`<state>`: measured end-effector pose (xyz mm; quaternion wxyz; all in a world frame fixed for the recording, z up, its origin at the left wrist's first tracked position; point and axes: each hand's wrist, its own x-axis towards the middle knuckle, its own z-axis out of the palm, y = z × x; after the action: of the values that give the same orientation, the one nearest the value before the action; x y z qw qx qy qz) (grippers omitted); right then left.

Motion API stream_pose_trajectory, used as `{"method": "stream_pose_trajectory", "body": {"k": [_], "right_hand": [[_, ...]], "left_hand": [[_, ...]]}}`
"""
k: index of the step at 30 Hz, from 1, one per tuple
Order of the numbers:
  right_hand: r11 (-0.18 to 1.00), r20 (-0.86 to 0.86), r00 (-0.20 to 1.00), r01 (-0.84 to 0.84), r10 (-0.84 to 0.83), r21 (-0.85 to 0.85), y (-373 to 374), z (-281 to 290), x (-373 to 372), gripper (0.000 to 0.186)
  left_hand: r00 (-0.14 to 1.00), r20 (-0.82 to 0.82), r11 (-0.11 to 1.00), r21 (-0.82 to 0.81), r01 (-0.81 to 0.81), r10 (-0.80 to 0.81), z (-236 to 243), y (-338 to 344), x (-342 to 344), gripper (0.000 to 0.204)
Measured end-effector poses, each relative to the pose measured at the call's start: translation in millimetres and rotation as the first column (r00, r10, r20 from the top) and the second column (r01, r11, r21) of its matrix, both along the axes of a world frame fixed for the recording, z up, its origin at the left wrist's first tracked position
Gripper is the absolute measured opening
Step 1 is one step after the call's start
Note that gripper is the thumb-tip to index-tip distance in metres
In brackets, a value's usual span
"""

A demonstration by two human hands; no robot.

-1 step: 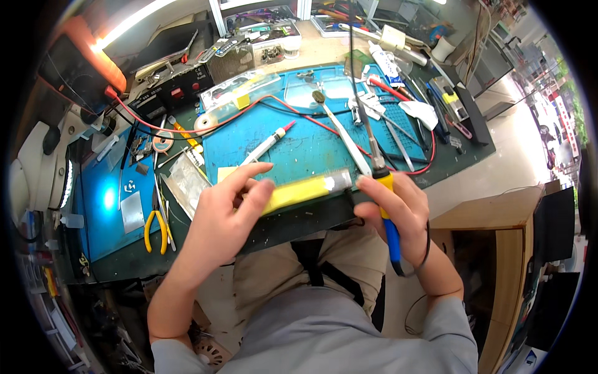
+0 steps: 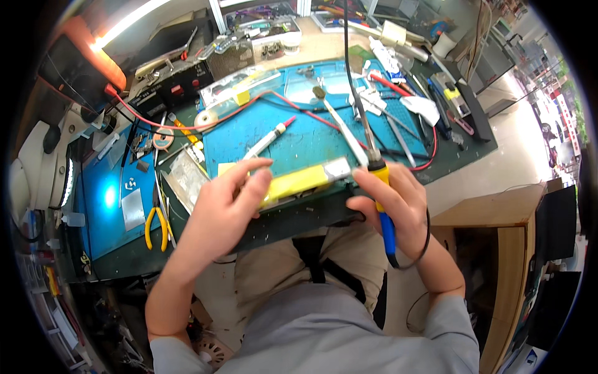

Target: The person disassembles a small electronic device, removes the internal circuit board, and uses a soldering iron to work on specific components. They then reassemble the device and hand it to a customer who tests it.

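Note:
In the head view, my left hand (image 2: 224,206) is closed on a long yellow strip-shaped item (image 2: 299,184) with a silvery right end, held level over the front edge of the blue mat (image 2: 237,143). My right hand (image 2: 402,212) grips a soldering iron (image 2: 387,237) with a yellow and blue handle, its metal shaft and long tip pointing away from me, just right of the strip's end. A white brush-like tool (image 2: 342,124) lies beyond the strip, as does a syringe (image 2: 268,140) with a pink cap.
Yellow-handled pliers (image 2: 156,227) rest at the left by a second blue mat (image 2: 109,230). An orange meter (image 2: 93,59), a black power unit (image 2: 168,93) and a white microscope (image 2: 28,149) stand behind. Red and black wires cross the mat. A wooden cabinet (image 2: 479,212) is at the right.
My right hand and the iron have shifted slightly up, with the thumb reaching a little further left. The yellow strip and my left hand have moved only slightly.

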<state>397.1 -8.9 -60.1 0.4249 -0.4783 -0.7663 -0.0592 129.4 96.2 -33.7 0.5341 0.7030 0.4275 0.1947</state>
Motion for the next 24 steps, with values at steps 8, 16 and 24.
{"method": "stream_pose_trajectory", "body": {"k": [8,16,24], "right_hand": [[0.996,-0.010,1.000,0.019,-0.018,0.082,20,-24,-11,0.051],[0.996,-0.038,0.999,0.036,-0.033,0.079,21,-31,-16,0.050],[0.993,-0.047,0.998,0.045,-0.040,0.111,25,-38,-17,0.049]], "left_hand": [[0.997,-0.072,0.966,-0.258,0.002,-0.021,8,19,4,0.052],[0.997,-0.065,0.913,-0.409,0.011,-0.041,19,19,9,0.051],[0.998,-0.046,0.891,-0.453,0.014,-0.040,15,22,8,0.049]]}}
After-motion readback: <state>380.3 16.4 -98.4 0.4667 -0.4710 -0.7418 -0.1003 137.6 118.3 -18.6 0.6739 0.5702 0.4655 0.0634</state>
